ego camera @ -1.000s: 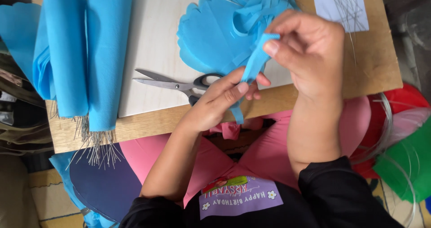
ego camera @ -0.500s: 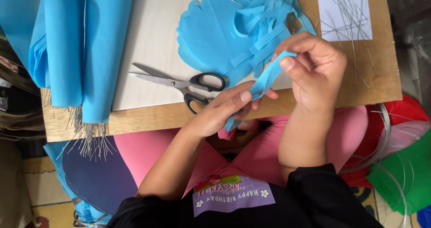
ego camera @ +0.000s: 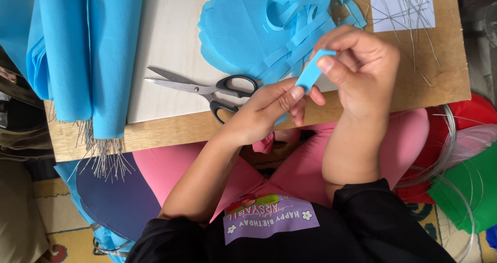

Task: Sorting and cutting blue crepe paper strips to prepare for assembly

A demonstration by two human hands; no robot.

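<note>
**Both hands pinch a blue strip**

Head view: the left hand point(ego camera: 264, 110) and right hand point(ego camera: 362, 66) each pinch one end of a blue strip point(ego camera: 312, 72), held above the worktop point(ego camera: 171, 133) edge. Scissors point(ego camera: 207, 89) lie just left of the left hand. Cut blue paper point(ego camera: 248, 30) lies behind; blue rolls point(ego camera: 88, 50) rest far left.

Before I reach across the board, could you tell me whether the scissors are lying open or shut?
Open: the scissors lie flat on the white board, blades parted in a narrow V.
</note>
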